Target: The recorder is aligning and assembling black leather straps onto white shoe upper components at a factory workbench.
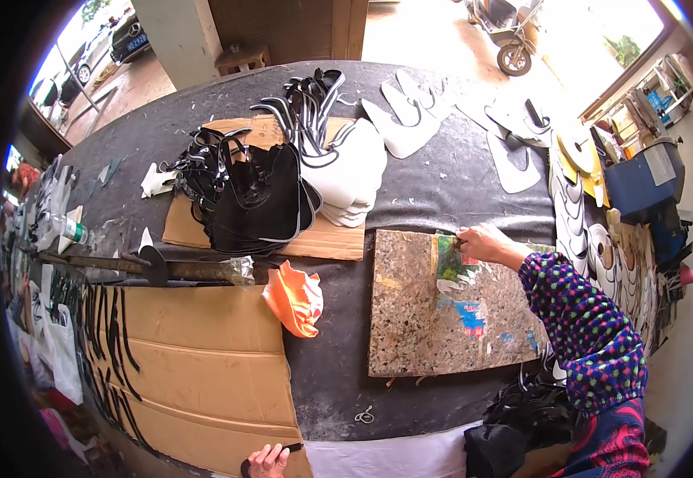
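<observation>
My left hand [269, 460] is at the lower edge, partly cut off, its fingers closed round a short black strip [294, 448] beside the cardboard sheet [203, 334]. Several thin black strips [115, 334] lie in rows on the left part of that sheet. My right hand [486, 243], its arm in a dotted sleeve, reaches over a speckled stone slab [406, 334] to its far edge. Those fingers are pinched together; whatever they hold is too small to make out. Torn coloured paper [467, 315] is stuck to the slab.
Beyond my hands stand a stack of black shoe-upper pieces [263, 191] and white ones [350, 175] on cardboard. An orange crumpled cloth [294, 299] lies left of the slab. More white cut pieces [514, 163] lie far right, near a blue bin [641, 179]. Black pieces [530, 414] are piled near right.
</observation>
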Available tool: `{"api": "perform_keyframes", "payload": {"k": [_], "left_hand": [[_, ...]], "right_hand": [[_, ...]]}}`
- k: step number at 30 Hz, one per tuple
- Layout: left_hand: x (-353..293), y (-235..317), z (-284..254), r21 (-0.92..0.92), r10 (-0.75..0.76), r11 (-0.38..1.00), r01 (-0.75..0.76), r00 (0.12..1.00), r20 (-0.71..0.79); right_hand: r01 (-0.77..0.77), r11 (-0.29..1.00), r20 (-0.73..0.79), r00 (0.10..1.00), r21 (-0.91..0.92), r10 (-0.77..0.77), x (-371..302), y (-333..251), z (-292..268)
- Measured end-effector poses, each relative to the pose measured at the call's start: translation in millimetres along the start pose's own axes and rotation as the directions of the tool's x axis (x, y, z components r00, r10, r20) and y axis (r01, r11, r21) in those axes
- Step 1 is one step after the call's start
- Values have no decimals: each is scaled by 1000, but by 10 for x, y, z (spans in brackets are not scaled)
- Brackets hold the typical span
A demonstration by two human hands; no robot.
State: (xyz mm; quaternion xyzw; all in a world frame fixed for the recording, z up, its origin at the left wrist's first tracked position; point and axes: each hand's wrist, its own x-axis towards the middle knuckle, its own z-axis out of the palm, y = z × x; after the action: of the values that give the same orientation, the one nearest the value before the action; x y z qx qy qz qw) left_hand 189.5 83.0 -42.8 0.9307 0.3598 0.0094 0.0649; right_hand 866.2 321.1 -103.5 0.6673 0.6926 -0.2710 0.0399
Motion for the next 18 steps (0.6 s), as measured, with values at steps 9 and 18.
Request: {"api": "perform_keyframes", "payload": {"k": [9,18], "left_hand": [[250,136,-197,-5,-104,994,105,987,120],[2769,891,56,-490,-68,871,43,997,-35]], "right_hand": [[33,999,98,995,-12,-31,98,144,-67],[-146,982,-15,989,122,149,1012,387,-704]]}}
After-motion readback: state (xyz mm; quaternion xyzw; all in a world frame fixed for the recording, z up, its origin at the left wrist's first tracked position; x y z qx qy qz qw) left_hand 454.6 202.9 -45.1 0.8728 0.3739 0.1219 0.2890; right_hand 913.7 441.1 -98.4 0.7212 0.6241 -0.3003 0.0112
